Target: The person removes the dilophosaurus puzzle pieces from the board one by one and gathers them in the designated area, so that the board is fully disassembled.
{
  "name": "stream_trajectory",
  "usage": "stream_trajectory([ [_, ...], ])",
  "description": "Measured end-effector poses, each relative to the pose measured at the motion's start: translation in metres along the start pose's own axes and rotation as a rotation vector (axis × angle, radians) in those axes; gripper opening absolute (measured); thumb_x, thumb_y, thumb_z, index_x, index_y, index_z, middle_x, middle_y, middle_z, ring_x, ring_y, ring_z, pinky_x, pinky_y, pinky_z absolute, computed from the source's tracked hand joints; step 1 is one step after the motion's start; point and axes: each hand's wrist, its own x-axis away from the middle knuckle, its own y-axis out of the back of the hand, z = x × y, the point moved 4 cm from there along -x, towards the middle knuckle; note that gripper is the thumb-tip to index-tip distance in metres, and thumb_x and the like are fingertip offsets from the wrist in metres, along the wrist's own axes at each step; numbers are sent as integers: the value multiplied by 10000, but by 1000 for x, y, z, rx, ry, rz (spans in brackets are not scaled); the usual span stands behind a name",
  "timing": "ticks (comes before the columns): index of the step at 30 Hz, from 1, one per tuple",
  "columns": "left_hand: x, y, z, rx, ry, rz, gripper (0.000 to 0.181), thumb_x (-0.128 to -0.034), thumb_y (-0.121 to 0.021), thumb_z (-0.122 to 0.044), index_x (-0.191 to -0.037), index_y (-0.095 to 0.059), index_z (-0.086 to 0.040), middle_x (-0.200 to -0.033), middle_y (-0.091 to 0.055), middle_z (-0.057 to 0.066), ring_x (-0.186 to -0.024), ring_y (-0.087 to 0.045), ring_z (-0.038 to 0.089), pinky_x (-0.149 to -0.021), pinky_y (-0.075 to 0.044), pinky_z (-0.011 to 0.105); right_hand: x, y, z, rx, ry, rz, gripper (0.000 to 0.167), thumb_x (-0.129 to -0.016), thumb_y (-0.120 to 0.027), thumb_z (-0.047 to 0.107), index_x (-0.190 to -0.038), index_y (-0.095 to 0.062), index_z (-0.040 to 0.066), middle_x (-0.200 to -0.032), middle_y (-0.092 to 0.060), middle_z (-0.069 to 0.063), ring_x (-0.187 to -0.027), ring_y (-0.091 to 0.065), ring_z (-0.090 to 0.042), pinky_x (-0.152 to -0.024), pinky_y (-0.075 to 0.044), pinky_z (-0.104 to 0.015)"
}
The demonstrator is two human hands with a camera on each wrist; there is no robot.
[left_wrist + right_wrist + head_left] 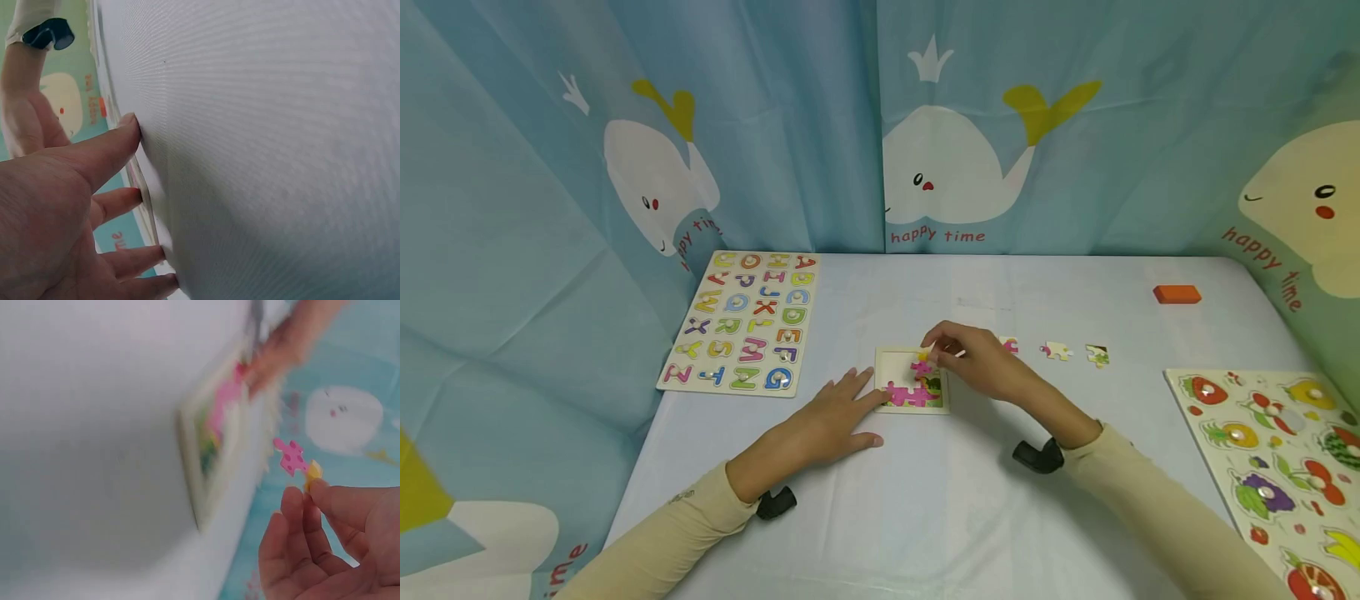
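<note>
My right hand (973, 358) pinches a small jigsaw piece (291, 457), pink with spots and a yellow part, between thumb and fingers. In the head view it hovers over a square wooden puzzle tray (891, 360). Along the tray's near side lie fitted pieces (910, 394) showing pink and green; the upper left of the recess is bare. My left hand (831, 421) lies with spread, straight fingers at the tray's left side, a fingertip on its near-left corner. The left wrist view shows its thumb and fingertips (130, 122) against the table and tray edge.
Three loose jigsaw pieces, pink (1010, 344), pale (1056, 351) and green (1097, 355), lie in a row right of the tray. An alphabet board (703, 389) lies at the left, a fruit board (1225, 458) at the right. An orange block (1177, 294) sits at the back right.
</note>
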Motion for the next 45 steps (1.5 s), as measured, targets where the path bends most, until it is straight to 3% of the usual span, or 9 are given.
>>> stream_trajectory([
  [7,1,0,0,10,-17,-8,702,-1014,-694,-454,-1622,-433,-220,-1745,-229,167,-1613,-194,415,-1280,-236,599,29,56,-15,0,-65,-94,180,-1046,-639,44,-1221,-682,59,-1067,-727,-113,-1000,-720,-290,-836,-575,-272],
  [11,1,0,0,13,-19,-8,704,-1015,-690,-461,-1626,-425,-233,-1748,-222,159,-1617,-187,405,-1284,-230,594,53,86,-36,29,-98,-131,189,-1053,-636,65,-1234,-681,39,-1041,-722,-143,-931,-698,-214,-759,-555,-203],
  [18,1,-2,1,10,-11,-6,705,-1015,-689,-463,-1627,-425,-235,-1751,-221,147,-1620,-186,392,-1286,-231,587,84,118,-82,58,-203,-38,190,-1049,-627,44,-1233,-665,19,-1048,-708,-102,-879,-640,-100,-756,-545,-238],
  [24,1,-1,0,11,-16,-16,692,-1016,-693,-449,-1619,-438,-222,-1744,-233,165,-1614,-195,413,-1279,-237,605,95,117,-106,-14,-282,126,198,-1054,-619,67,-1242,-662,18,-1049,-664,-86,-908,-598,-133,-791,-547,-241],
  [28,1,-1,0,9,-15,-17,693,-1016,-693,-452,-1620,-435,-231,-1744,-234,164,-1614,-194,411,-1279,-233,606,97,112,-111,-42,-283,162,185,-1051,-615,62,-1225,-668,24,-1029,-650,-97,-892,-579,-136,-765,-531,-249],
  [34,1,-1,0,13,-11,-6,700,-1013,-694,-458,-1623,-429,-239,-1748,-223,156,-1618,-187,400,-1284,-227,596,92,102,-117,112,-291,119,148,-1040,-659,113,-1158,-680,26,-1051,-669,-87,-960,-595,-200,-783,-532,-299],
  [40,1,0,0,19,-10,-6,693,-1017,-690,-456,-1624,-425,-251,-1753,-212,149,-1621,-179,394,-1289,-215,591,94,90,-116,266,-276,37,118,-1011,-701,90,-1094,-674,11,-1058,-694,-134,-1022,-629,-339,-932,-556,-559],
  [45,2,0,0,18,-7,-7,696,-1016,-689,-459,-1625,-425,-249,-1752,-212,149,-1621,-181,394,-1288,-219,594,93,81,-113,313,-214,-26,88,-979,-710,13,-1059,-674,2,-977,-690,-112,-925,-616,-283,-845,-555,-495],
])
